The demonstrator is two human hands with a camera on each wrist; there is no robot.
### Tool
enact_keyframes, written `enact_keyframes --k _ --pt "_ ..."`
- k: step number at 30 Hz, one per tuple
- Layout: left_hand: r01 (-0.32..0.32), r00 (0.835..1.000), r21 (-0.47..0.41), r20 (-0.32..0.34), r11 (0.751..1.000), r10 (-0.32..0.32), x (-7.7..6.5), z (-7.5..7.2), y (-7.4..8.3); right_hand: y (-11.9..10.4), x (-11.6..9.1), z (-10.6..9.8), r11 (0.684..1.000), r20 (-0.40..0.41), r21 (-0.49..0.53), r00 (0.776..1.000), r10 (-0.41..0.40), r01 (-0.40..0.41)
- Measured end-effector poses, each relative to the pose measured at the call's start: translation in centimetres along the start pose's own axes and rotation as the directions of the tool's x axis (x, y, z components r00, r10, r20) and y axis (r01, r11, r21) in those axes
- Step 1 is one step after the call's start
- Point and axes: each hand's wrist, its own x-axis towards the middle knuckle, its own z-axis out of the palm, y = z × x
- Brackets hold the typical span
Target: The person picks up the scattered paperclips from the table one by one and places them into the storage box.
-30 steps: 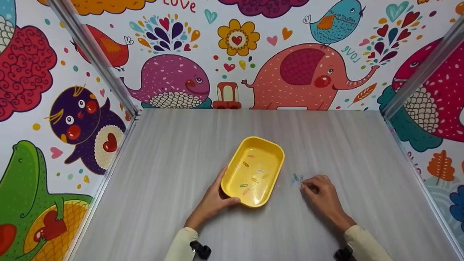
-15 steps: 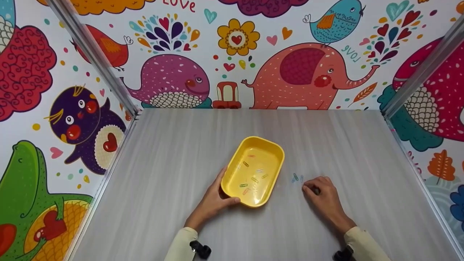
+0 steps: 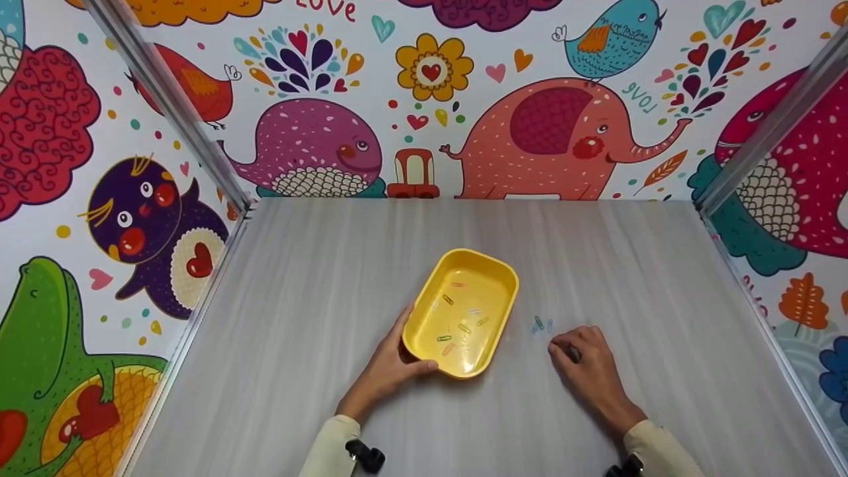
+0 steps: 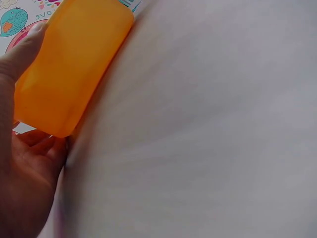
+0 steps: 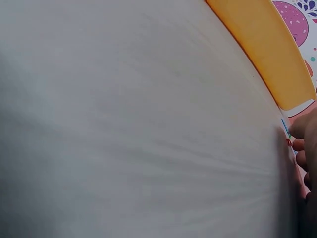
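My left hand (image 3: pixel 387 368) holds a yellow plastic tray (image 3: pixel 414 301) by its near left corner, thumb along the near edge and fingers against the left side. Several coloured paper clips lie scattered on the tray's floor. In the left wrist view the thumb (image 4: pixel 27 49) lies on the tray's outer wall (image 4: pixel 74 64). Right of the tray, my right hand (image 3: pixel 589 368) is low over the table, thumb and forefinger together. A small red paper clip (image 5: pixel 289 142) shows at those fingertips in the right wrist view; the head view hides it. Beside them lie a green paper clip (image 3: pixel 539 322) and blue ones (image 3: pixel 550 325).
The grey wood-grain table (image 3: pixel 318 265) carries the tray and loose clips. Walls with cartoon animals (image 3: pixel 543 139) stand at the back and both sides, with metal posts (image 3: pixel 199 139) at the corners.
My right hand has drawn slightly toward me, away from the loose paper clips, fingertips still together. The left hand and tray stay in place.
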Motion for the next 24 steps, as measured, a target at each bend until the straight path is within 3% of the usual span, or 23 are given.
enact_keyframes --k 9,24 --pt "0.011 1.000 0.001 0.003 1.000 -0.011 0.0 0.0 0.3 0.0 -0.2 0.2 0.998 -0.075 -0.033 0.995 -0.059 0.057" --pt "0.014 1.000 -0.014 -0.003 1.000 -0.014 -0.1 0.1 0.0 -0.5 -1.1 0.0 0.995 -0.071 -0.093 0.997 -0.031 0.025"
